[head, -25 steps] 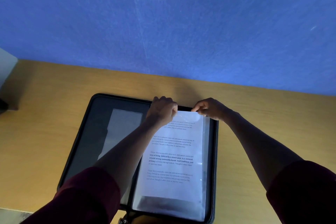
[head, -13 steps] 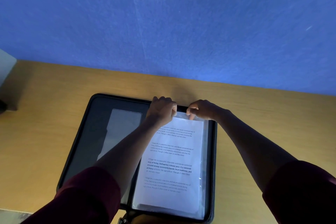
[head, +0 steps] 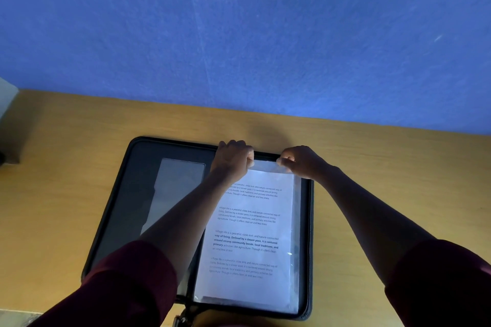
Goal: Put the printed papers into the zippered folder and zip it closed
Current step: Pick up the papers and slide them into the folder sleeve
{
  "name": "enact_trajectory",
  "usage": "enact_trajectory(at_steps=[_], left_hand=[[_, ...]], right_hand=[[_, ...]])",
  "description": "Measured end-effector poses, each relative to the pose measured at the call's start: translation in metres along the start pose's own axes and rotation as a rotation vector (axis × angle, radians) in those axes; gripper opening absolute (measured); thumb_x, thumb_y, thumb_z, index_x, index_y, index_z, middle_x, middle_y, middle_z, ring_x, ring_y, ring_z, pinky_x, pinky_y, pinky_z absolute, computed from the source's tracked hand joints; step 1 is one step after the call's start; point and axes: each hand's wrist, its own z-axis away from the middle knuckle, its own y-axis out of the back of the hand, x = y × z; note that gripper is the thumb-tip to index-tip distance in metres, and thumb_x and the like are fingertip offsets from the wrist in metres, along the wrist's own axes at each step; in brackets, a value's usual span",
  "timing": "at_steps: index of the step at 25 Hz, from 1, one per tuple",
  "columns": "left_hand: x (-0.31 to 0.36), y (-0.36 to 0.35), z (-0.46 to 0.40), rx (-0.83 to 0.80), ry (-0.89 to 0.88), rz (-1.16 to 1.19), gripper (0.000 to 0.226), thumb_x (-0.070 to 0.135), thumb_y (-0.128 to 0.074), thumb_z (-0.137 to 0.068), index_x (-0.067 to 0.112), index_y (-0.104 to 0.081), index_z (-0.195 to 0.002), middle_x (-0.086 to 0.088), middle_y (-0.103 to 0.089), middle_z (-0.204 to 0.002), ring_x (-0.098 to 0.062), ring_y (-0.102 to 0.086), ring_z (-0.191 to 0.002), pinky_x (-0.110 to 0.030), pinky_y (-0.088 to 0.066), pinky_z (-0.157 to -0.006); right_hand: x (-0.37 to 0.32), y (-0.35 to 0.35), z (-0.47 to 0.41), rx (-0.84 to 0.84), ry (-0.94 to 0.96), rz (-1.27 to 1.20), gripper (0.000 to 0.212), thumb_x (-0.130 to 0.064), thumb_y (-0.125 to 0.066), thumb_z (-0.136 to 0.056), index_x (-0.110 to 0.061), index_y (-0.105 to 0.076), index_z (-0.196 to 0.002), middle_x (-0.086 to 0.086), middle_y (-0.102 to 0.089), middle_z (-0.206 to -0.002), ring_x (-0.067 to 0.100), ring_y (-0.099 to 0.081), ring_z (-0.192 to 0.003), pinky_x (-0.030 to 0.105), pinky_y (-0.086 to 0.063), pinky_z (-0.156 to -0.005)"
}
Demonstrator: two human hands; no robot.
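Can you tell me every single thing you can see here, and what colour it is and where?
folder: one, black, open flat on the desk, near edge
papers: one stack, white with print, in the folder's right half under a clear sleeve
clear pocket: one, see-through, folder's left half
zip pull: one, metal, folder's near edge
desk: one, yellow wood
wall: blue, behind the desk
sleeves: two, dark red, bottom corners
left hand: grip shut on the sleeve's top edge
right hand: the same, beside it

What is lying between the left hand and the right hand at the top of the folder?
In the head view, a clear plastic sleeve edge spans the gap between the left hand and right hand, just above the printed paper in the open folder.
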Motion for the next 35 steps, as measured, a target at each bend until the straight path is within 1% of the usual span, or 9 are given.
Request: enact_trajectory(at_steps=[3, 8, 11, 14, 16, 20, 26, 31, 35], left_hand=[[0.000, -0.003, 0.004, 0.032, -0.011, 0.028, 0.010, 0.013, -0.063, -0.088, 0.022, -0.067, -0.088, 0.002, -0.064, -0.095, -0.021, -0.059, -0.090, -0.036, -0.040, -0.081], [-0.003, -0.008, 0.011, 0.022, -0.038, 0.081, 0.032, 0.015, -0.067, -0.088, 0.021, -0.062, -0.119, -0.002, -0.058, -0.117, -0.024, -0.057, -0.104, -0.037, -0.047, -0.087], [-0.005, -0.011, 0.018, -0.011, -0.042, 0.115, 0.042, 0.013, -0.066, -0.089, 0.022, -0.058, -0.129, -0.001, -0.054, -0.129, -0.023, -0.054, -0.113, -0.041, -0.051, -0.090], [-0.008, -0.014, 0.030, -0.015, -0.038, 0.123, 0.049, 0.012, -0.064, -0.089, 0.023, -0.053, -0.136, 0.002, -0.049, -0.139, -0.023, -0.051, -0.122, -0.041, -0.048, -0.097], [-0.011, -0.017, 0.040, -0.015, -0.026, 0.127, 0.055, 0.013, -0.063, -0.090, 0.023, -0.047, -0.142, 0.001, -0.043, -0.147, -0.023, -0.045, -0.132, -0.040, -0.045, -0.103], [-0.013, -0.024, 0.065, -0.004, 0.018, 0.138, 0.067, 0.016, -0.062, -0.093, 0.022, -0.033, -0.152, -0.002, -0.023, -0.163, -0.024, -0.027, -0.147, -0.041, -0.037, -0.111], [-0.014, -0.036, 0.112, 0.020, 0.085, 0.126, 0.069, 0.022, -0.057, -0.097, 0.021, -0.023, -0.156, -0.002, -0.014, -0.166, -0.021, -0.018, -0.151, -0.040, -0.033, -0.116], [-0.013, -0.048, 0.147, -0.004, 0.150, 0.122, 0.066, 0.026, -0.054, -0.098, 0.020, -0.023, -0.156, -0.001, -0.012, -0.166, -0.021, -0.017, -0.152, -0.040, -0.034, -0.117], [-0.015, -0.053, 0.171, -0.005, 0.198, 0.112, 0.067, 0.028, -0.057, -0.097, 0.021, -0.024, -0.155, -0.001, -0.013, -0.166, -0.022, -0.021, -0.151, -0.042, -0.037, -0.114]], right_hand=[[0.002, -0.003, 0.008, 0.134, -0.026, -0.086, 0.018, -0.031, -0.059, -0.095, -0.018, -0.071, -0.097, 0.003, -0.072, -0.093, 0.020, -0.066, -0.088, 0.033, -0.053, -0.077], [0.004, -0.011, 0.020, 0.232, -0.035, -0.100, 0.013, -0.022, -0.060, -0.094, -0.017, -0.069, -0.103, 0.002, -0.068, -0.104, 0.019, -0.064, -0.096, 0.027, -0.047, -0.077], [0.002, -0.024, 0.032, 0.265, -0.061, -0.084, 0.024, -0.021, -0.061, -0.093, -0.015, -0.065, -0.116, 0.005, -0.064, -0.114, 0.021, -0.061, -0.104, 0.030, -0.048, -0.083], [-0.005, -0.042, 0.044, 0.296, -0.083, -0.032, 0.040, -0.020, -0.063, -0.093, -0.013, -0.056, -0.131, 0.008, -0.058, -0.133, 0.025, -0.052, -0.124, 0.035, -0.045, -0.100], [-0.013, -0.054, 0.052, 0.309, -0.102, -0.010, 0.049, -0.019, -0.064, -0.092, -0.013, -0.049, -0.138, 0.008, -0.050, -0.143, 0.026, -0.041, -0.135, 0.039, -0.040, -0.108], [-0.029, -0.084, 0.070, 0.340, -0.115, 0.039, 0.065, -0.017, -0.064, -0.092, -0.011, -0.033, -0.149, 0.010, -0.030, -0.159, 0.030, -0.032, -0.145, 0.043, -0.036, -0.115], [-0.039, -0.122, 0.106, 0.322, -0.126, 0.119, 0.067, -0.022, -0.061, -0.094, -0.013, -0.026, -0.150, 0.010, -0.010, -0.165, 0.037, -0.015, -0.150, 0.049, -0.029, -0.118], [-0.038, -0.144, 0.131, 0.297, -0.132, 0.150, 0.068, -0.029, -0.054, -0.098, -0.013, -0.019, -0.153, 0.009, -0.002, -0.166, 0.036, -0.002, -0.152, 0.052, -0.018, -0.121], [-0.036, -0.157, 0.140, 0.276, -0.165, 0.108, 0.074, -0.039, -0.047, -0.101, -0.015, -0.005, -0.157, 0.006, 0.010, -0.166, 0.032, 0.009, -0.152, 0.052, -0.004, -0.123]])
